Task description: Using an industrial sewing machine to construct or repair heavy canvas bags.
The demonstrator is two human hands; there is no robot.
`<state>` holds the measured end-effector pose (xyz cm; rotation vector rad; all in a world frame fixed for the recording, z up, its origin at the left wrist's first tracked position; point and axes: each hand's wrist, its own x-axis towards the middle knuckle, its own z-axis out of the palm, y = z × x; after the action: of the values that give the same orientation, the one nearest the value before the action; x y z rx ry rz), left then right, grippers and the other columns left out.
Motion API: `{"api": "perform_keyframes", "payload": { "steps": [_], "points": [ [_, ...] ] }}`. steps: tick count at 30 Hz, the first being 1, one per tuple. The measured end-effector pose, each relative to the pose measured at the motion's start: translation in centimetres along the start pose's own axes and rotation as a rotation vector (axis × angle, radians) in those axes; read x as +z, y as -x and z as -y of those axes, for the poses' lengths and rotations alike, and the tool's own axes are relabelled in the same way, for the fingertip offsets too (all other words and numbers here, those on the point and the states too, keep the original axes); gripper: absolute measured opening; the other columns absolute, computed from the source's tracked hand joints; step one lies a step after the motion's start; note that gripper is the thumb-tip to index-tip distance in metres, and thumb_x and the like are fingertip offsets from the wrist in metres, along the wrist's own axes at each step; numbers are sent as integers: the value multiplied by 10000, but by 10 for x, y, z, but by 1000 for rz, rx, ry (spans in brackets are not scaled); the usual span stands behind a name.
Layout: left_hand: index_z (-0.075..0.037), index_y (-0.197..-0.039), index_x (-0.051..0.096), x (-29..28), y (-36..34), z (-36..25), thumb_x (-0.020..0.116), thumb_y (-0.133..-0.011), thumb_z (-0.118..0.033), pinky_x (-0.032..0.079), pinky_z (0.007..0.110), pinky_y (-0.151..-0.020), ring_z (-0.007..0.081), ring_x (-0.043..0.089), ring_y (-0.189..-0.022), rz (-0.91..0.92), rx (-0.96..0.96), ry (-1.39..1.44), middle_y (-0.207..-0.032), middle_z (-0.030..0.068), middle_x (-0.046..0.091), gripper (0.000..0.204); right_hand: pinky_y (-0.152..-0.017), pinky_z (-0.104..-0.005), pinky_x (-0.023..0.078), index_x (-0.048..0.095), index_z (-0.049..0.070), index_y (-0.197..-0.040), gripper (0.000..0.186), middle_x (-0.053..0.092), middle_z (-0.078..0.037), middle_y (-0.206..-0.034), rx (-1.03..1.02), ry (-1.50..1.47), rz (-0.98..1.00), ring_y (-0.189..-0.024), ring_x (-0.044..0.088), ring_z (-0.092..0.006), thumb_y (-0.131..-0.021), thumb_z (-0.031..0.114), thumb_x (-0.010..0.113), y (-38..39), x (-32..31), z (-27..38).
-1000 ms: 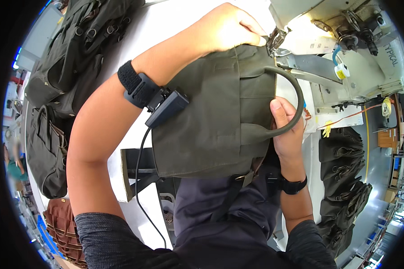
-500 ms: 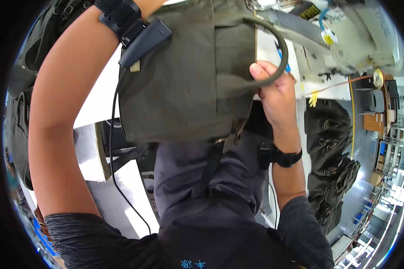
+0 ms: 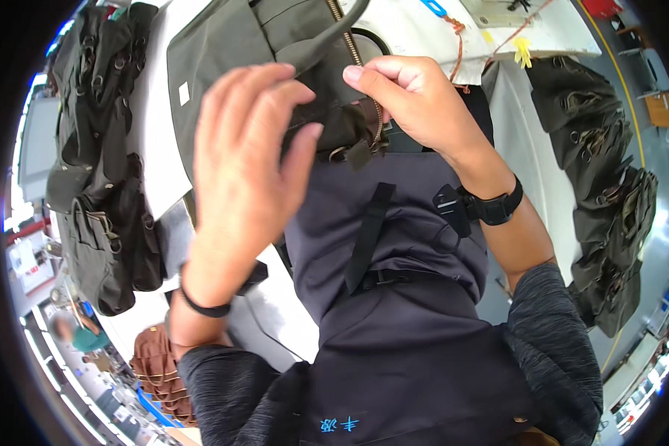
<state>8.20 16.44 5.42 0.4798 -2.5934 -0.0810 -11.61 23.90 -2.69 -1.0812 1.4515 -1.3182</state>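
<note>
A dark olive fabric bag (image 3: 223, 37) lies on the white table in front of me, its lower edge at my lap. Along its right side runs an opening with a brass-toothed zipper (image 3: 351, 46). A rounded carry handle (image 3: 334, 33) arches over the top part. My left hand (image 3: 249, 152) hovers over the bag, fingers spread and curved, slightly blurred, with nothing in it. At the zipper edge, my right hand (image 3: 416, 97) is closed, thumb and forefinger pinching the bag's rim. A small strap tab with metal hardware (image 3: 357, 154) hangs at the bag's near corner.
Stacked dark bags (image 3: 100, 163) stand to the left, and more dark bags (image 3: 587, 149) line the right side. Brown bags (image 3: 160, 372) sit lower left. A blue-handled tool (image 3: 433, 7) and a yellow tie (image 3: 522, 52) lie on the table (image 3: 476, 44). A person (image 3: 85, 334) is far left.
My right hand has let go of the handle and moved to the zipper edge. My left hand has come back from the bag's far side. The bag sits farther away and left in view.
</note>
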Motion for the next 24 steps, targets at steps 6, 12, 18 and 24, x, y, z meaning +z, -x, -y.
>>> {"api": "perform_keyframes", "payload": {
  "steps": [6,12,18,24],
  "points": [
    [-109,-1167,610,57,11,-25,840,-734,-86,372,462,-1068,342,535,-1267,-253,-119,-83,-1282,82,615,491,-528,-225,409,746,-20,-927,322,699,-27,-749,78,-443,-113,-572,512,-41,-1004,285,678,15,14,18],
    [-151,-1034,668,53,2,-13,812,-746,-73,405,395,-984,232,629,-1098,-351,-46,-157,-1075,-24,696,332,-502,-229,407,742,-34,-922,293,670,-29,-711,46,-547,-144,-548,517,-54,-989,244,679,17,19,22],
    [-170,-888,722,59,6,-3,807,-776,-84,420,321,-869,134,679,-889,-433,45,-127,-967,-77,743,165,-503,-197,410,692,50,-818,311,616,28,-673,66,-496,-137,-550,544,-41,-1002,301,700,19,22,12],
    [-171,-913,710,65,8,-2,810,-773,-77,414,319,-852,140,663,-859,-458,56,-112,-957,-79,722,196,-492,-205,356,720,28,-887,272,574,63,-638,-46,-521,-134,-558,478,-10,-1004,273,701,17,26,3]
  ]
}}
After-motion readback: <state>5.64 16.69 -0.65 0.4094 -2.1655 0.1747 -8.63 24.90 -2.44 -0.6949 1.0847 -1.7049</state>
